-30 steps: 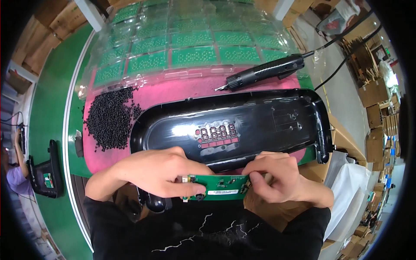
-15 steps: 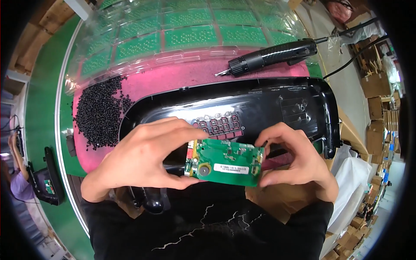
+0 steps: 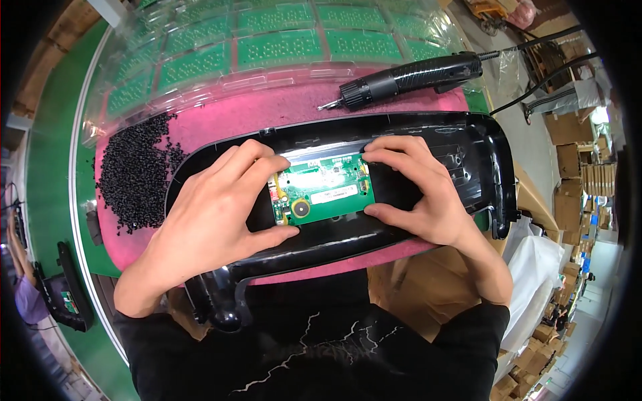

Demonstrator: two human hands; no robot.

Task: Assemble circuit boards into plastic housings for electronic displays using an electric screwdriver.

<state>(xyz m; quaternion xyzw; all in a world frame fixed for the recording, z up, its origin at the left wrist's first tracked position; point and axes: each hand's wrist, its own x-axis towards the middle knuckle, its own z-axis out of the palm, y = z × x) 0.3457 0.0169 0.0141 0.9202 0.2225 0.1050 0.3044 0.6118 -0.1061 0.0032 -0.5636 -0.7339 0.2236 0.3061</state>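
Note:
A green circuit board [image 3: 328, 184], with a white label and a round buzzer at its lower left, lies over the digit cutouts of a long black plastic housing [image 3: 401, 127]. Its left edge is pinched between thumb and fingers of my left hand [image 3: 217, 197]. At the opposite edge, my right hand [image 3: 421, 187] grips the corners with thumb below and fingers above. The board covers the cutouts, and whether it is fully seated I cannot tell.
A heap of small black screws [image 3: 134, 174] lies left on the pink mat [image 3: 281, 100]. Behind the housing rests a black electric screwdriver [image 3: 408, 80]. Clear trays [image 3: 221, 80] of green boards fill the back. Another person's arm [image 3: 23, 260] and a similar housing [image 3: 67, 287] are far left.
Both hands have carried the circuit board away from my body and down onto the housing. It now lies over the digit cutouts, which showed before.

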